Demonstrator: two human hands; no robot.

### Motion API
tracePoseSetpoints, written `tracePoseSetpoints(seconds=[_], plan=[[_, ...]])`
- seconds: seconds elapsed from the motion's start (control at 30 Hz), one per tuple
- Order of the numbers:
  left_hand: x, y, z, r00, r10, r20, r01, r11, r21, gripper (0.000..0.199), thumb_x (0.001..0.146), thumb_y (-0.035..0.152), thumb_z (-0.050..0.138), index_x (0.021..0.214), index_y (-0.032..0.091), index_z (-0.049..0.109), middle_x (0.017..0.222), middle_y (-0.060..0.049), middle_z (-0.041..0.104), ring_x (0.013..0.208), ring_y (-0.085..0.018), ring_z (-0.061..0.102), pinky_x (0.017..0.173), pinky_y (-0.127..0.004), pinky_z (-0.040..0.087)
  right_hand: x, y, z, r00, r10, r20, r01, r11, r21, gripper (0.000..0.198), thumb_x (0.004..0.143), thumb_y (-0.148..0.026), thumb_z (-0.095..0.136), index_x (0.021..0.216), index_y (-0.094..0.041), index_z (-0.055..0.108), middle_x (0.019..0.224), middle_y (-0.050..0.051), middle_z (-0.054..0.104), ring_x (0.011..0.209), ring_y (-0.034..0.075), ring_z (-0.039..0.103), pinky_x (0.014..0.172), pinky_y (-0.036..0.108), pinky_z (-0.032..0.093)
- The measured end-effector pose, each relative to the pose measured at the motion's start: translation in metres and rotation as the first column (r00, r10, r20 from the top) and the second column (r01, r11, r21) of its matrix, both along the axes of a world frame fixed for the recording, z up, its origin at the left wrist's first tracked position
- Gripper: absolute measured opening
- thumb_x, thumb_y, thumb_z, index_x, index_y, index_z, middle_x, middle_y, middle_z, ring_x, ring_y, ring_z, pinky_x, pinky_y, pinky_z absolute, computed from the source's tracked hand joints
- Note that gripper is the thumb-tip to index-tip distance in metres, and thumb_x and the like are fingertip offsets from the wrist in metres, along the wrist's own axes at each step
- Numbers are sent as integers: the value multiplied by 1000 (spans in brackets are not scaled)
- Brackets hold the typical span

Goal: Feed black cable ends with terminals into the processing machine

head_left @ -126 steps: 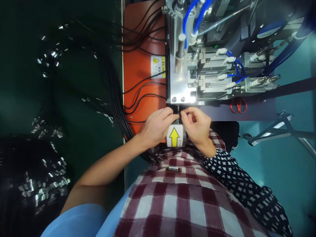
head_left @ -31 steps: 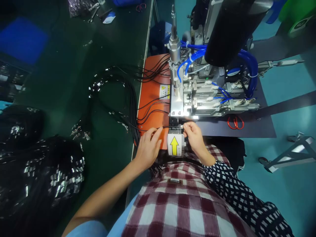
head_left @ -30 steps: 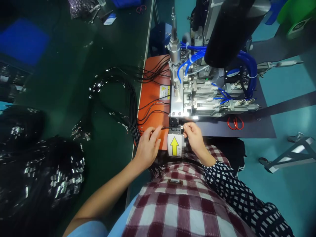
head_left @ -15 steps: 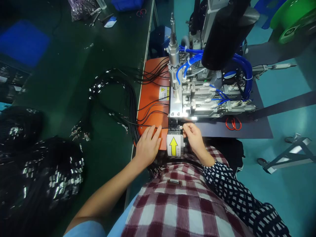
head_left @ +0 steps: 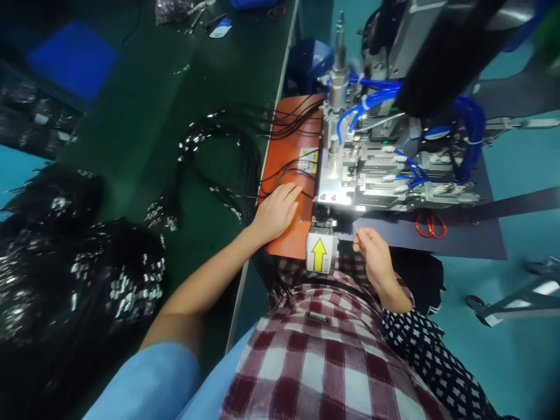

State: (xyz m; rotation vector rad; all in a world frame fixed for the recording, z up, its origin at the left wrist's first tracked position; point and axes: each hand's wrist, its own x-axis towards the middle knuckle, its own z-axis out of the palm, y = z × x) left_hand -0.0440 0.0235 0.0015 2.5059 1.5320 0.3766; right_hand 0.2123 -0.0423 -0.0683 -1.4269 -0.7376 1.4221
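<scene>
Orange plate at the machine's left side, thin black cables running over it to the metal block. Left hand palm down on those strands near the plate's edge, fingers stretched out and lightly bent, thumb apart; undersides hidden, so I cannot tell whether a strand is pinched beneath. Right hand well apart from it, in front of the dark base plate, fingers curled in and closed; nothing shows in it. Between the hands, nearer the wearer, the guide block with a yellow arrow label; no cable can be made out lying in it. Thick cable bundle loops over the green table beside the plate, silver ends fanned at its far side; a larger dark heap with bright tips lies farther left. Risks, by my reading: strands cross under the left fingers, so a sideways sweep could tangle or drag several together; the bundle hangs over the table edge and might slide by its own weight; fingertips straying beneath the block could be nipped if it moves; red-handled scissors beside the machine might snag a sleeve.
</scene>
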Motion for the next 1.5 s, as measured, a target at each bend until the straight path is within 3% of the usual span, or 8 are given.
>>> tracePoseSetpoints(seconds=[0.2, 0.33, 0.5, 0.73, 0.9, 1.07, 1.3, 1.5], plan=[[-37, -21, 54, 902, -432, 8, 411, 854, -319, 15, 94, 16, 44, 98, 18, 59, 104, -7, 63, 96, -17, 60, 88, -31, 48, 19, -10, 13, 1000, -2, 18, 3, 999, -41, 26, 80, -44, 70, 77, -19, 61, 69, -2, 53, 59, 11, 46, 57, 25, 37], [-59, -45, 67, 762, -529, -373, 416, 842, -344, 18, 84, 2, 48, 83, 17, 58, 90, -7, 62, 89, -22, 59, 86, -37, 44, 31, -14, 17, 1000, -15, -4, 15, 997, -73, 22, 81, -41, 70, 79, -20, 62, 71, -3, 53, 60, 9, 46, 58, 22, 37], [-67, -30, 62, 751, -597, -284, 481, 788, -385, 22, 89, 5, 45, 77, 18, 57, 82, -5, 62, 79, -19, 58, 81, -34, 43, 30, -10, 24, 1000, 24, 7, -24, 999, -48, 21, 83, -39, 69, 78, -20, 62, 70, -3, 54, 61, 8, 46, 60, 21, 38], [-71, -8, 84, 896, -405, 183, 439, 742, -508, 9, 93, 18, 53, 91, 18, 61, 94, -5, 66, 90, -17, 61, 85, -28, 46, 26, -14, 36, 993, 99, 64, -100, 995, 20, 18, 88, -36, 64, 79, -21, 61, 71, -3, 55, 61, 8, 47, 59, 21, 39], [-67, -14, 79, 957, -149, 248, 228, 915, -334, 9, 95, 23, 51, 97, 18, 57, 91, -3, 65, 81, -14, 62, 74, -23, 47, 10, -21, 56, 968, 235, 86, -245, 957, 152, 14, 93, -32, 57, 100, -24, 66, 80, -1, 63, 61, 8, 54, 62, 22, 47], [-49, -39, 54, 953, -143, 267, 221, 931, -290, 9, 97, 23, 48, 96, 18, 55, 88, -2, 64, 80, -13, 61, 73, -23, 47, -2, -29, 71, 948, 318, 26, -316, 927, 204, 30, 82, -22, 71, 111, -26, 66, 98, 2, 68, 79, 12, 66, 69, 24, 57], [-14, -64, 47, 968, -183, 170, 235, 898, -372, 9, 94, 23, 47, 95, 19, 55, 82, -3, 63, 73, -16, 59, 70, -29, 46, -11, -31, 80, 966, 260, -21, -253, 955, 156, 8, 80, -24, 73, 88, -24, 71, 75, -1, 69, 64, 12, 69, 62, 24, 59], [28, -69, 49, 862, -33, 505, 350, 760, -547, 24, 97, 24, 43, 120, 22, 48, 89, -2, 65, 79, -16, 63, 70, -27, 50, -20, -30, 82, 934, 349, 77, -358, 909, 213, 14, 80, -21, 73, 93, -24, 71, 87, 1, 72, 72, 15, 71, 69, 29, 60]])
